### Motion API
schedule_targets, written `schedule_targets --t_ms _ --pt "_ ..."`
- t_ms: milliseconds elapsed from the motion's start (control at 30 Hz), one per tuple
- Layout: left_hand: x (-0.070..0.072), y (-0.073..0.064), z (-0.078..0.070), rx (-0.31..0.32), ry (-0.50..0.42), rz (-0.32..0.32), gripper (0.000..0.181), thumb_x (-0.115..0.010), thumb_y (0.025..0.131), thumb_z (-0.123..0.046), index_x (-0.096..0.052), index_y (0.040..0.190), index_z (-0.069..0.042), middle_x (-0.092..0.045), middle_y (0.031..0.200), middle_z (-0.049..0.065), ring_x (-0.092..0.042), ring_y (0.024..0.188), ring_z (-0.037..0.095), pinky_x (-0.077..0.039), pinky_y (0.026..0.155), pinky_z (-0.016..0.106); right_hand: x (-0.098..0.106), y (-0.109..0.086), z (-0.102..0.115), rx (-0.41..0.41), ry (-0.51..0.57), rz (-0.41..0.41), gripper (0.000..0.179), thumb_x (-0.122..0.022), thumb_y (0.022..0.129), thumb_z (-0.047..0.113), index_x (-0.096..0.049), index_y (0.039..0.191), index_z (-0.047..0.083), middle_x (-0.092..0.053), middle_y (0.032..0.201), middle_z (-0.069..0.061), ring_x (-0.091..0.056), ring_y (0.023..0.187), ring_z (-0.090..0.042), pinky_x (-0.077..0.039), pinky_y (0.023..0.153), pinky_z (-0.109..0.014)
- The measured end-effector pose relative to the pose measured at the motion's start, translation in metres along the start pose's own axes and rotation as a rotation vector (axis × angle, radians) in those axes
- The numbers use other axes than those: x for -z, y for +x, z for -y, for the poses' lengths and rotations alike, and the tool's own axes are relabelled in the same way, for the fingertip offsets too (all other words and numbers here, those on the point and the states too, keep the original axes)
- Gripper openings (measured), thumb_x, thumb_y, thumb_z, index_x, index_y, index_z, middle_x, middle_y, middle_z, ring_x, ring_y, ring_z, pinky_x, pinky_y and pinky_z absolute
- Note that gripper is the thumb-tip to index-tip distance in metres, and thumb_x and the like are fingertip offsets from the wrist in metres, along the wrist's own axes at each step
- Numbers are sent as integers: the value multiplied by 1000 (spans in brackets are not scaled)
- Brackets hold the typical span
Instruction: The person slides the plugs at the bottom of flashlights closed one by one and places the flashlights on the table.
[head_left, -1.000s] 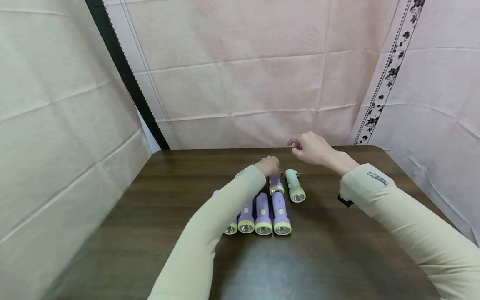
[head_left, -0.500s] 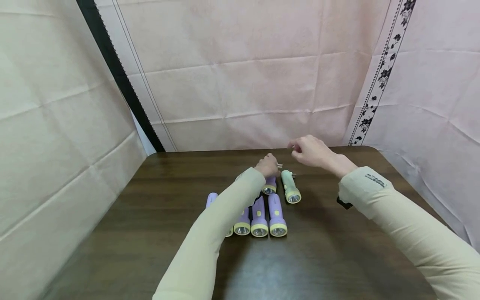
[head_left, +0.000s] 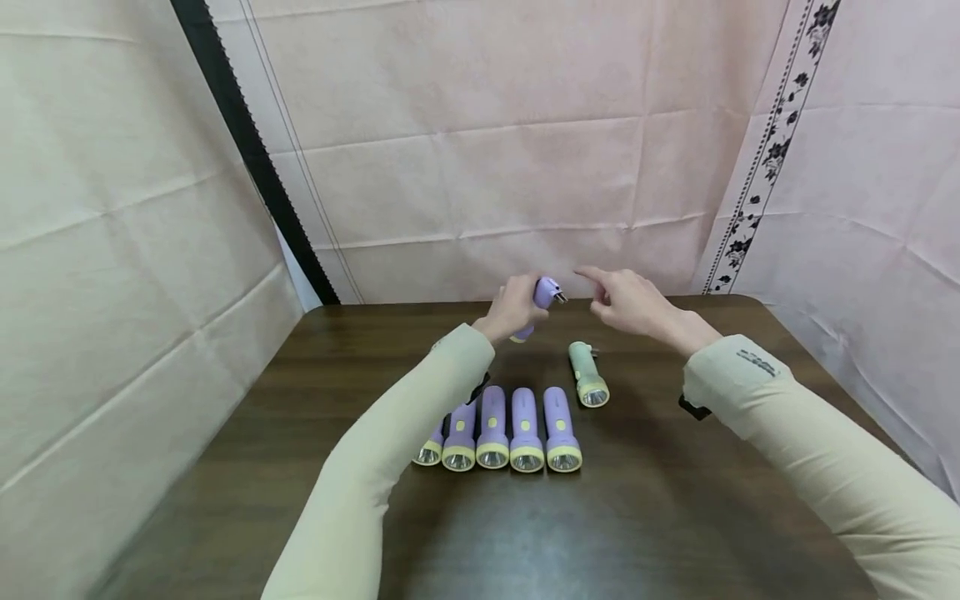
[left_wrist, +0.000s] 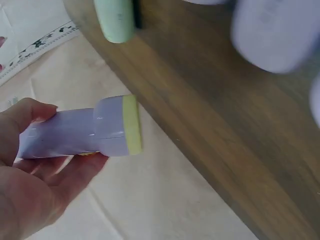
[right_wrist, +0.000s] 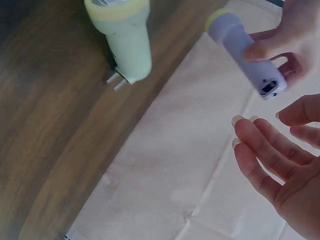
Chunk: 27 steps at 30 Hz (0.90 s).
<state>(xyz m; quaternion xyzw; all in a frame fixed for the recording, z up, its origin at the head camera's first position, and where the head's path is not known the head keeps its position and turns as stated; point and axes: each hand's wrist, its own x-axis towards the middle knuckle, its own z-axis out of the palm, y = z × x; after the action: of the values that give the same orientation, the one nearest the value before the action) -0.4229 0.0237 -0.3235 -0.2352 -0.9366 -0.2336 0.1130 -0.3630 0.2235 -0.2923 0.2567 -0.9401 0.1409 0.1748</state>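
Observation:
My left hand [head_left: 512, 308] grips a purple flashlight [left_wrist: 70, 132] with a pale yellow rim, raised above the table's far edge. Thumb and fingers wrap its body, and metal prongs stick out of its tail end in the head view. Just to the right, my right hand [head_left: 632, 305] hovers with nothing in it. Its fingers [right_wrist: 260, 172] are loosely bent and stay apart from the flashlight. Below the hands lies a mint green flashlight [head_left: 588, 373], its plug prongs [right_wrist: 116, 81] folded out at the side.
Several purple flashlights [head_left: 527, 429] lie side by side on the brown wooden table [head_left: 675, 517], lenses toward me; my left sleeve partly covers the leftmost one. A pale cloth [head_left: 480, 167] hangs behind the table and along both sides.
My left hand has lifted the purple flashlight from beside the green one, moving it up and left. The right hand has stayed near its place, its index finger now straighter.

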Motion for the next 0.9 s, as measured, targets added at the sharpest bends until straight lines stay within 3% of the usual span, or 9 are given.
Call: schedule_targets --t_ms 267,533,900 --pt "7 -8 15 -39 -32 -24 41 -76 76 -9 -59 113 -9 -67 109 9 -64 99 24 -53 85 40 -18 1 7 98 8 55 66 -51 81 -2 -46 144 17 -57 68 0 -49 59 -12 -40 54 -28" --pt "10 -12 18 -45 -61 -24 46 -76 77 -9 -58 119 -9 -67 113 10 -64 104 25 -52 90 40 -24 4 18 93 30 99 70 -48 79 -4 -44 146 18 -54 66 1 -46 56 -11 -35 50 -26" --pt "12 -15 20 -79 -113 -61 40 -74 77 -5 -59 113 -7 -68 109 11 -65 101 25 -52 88 40 -20 6 28 106 31 100 67 -47 82 -4 -43 145 16 -48 60 2 -37 49 -8 -30 46 -24"
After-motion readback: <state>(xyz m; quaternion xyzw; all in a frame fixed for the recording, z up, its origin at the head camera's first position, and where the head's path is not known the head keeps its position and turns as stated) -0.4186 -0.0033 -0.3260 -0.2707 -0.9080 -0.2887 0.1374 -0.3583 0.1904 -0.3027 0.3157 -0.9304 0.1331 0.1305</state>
